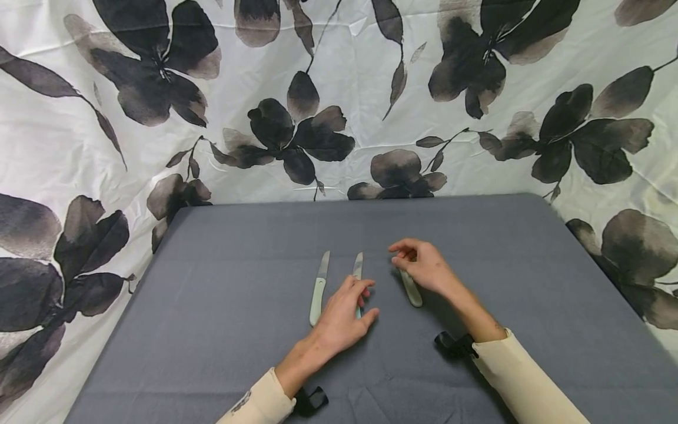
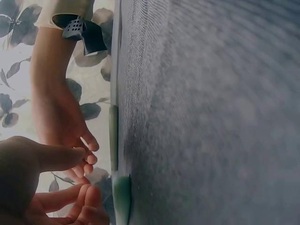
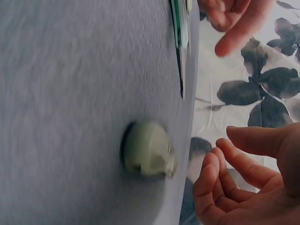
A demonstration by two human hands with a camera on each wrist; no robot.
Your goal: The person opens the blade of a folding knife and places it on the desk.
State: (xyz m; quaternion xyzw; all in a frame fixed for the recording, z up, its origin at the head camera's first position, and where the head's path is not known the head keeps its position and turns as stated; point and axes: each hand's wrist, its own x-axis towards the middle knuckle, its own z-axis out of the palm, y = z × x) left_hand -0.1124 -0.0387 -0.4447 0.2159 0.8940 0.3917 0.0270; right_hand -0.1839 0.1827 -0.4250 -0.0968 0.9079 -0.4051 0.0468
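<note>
Three handled tools lie on the grey cloth. On the left is a knife (image 1: 318, 294) with a pale green handle, its blade pointing to the far edge. Parallel to it lies a second knife (image 1: 358, 268), its green handle (image 3: 180, 21) mostly hidden under the left hand in the head view. My left hand (image 1: 344, 315) hovers over that knife, thumb spread and fingers loosely bent. My right hand (image 1: 424, 268) is over an olive-green handle (image 1: 411, 290), whose far end it covers; the right wrist view shows the fingers apart from the handle and holding nothing.
The grey cloth (image 1: 238, 330) covers a table whose far edge meets a white curtain (image 1: 212, 147) with dark flowers. Each wrist wears a black camera mount, one below the left hand (image 1: 311, 402) and one by the right sleeve (image 1: 454, 345).
</note>
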